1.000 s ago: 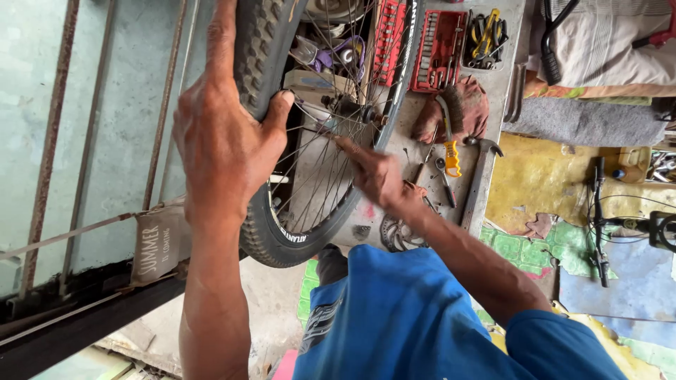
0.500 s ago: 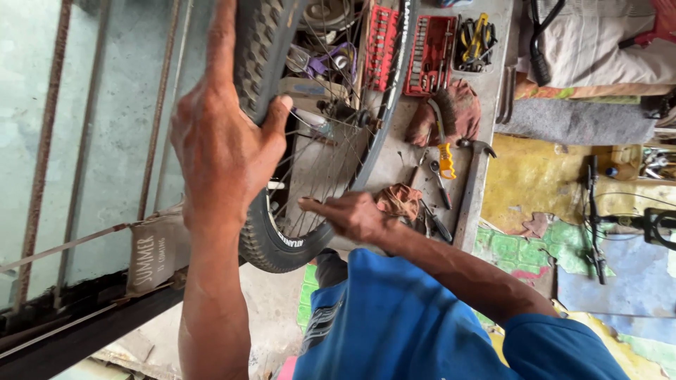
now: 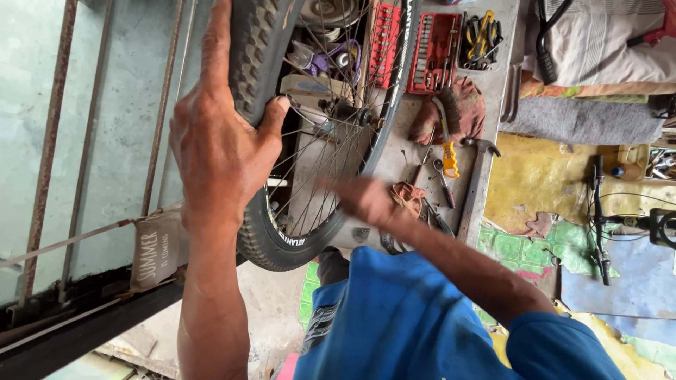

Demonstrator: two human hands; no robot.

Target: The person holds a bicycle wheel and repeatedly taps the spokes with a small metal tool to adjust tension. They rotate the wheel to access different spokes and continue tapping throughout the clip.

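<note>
Workshop floor, grey work surface strewn with tools; barred wall behind. Left hand clamped on the knobby tyre of a bicycle wheel, thumb hooked over the inner edge, apparently to steady the wheel upright. Right hand blurred, just beside the spokes and lower rim; finger state cannot be told. Beyond the right hand: yellow-handled tool, rag, red socket set, hammer. Blue-clad knee below both forearms
</note>
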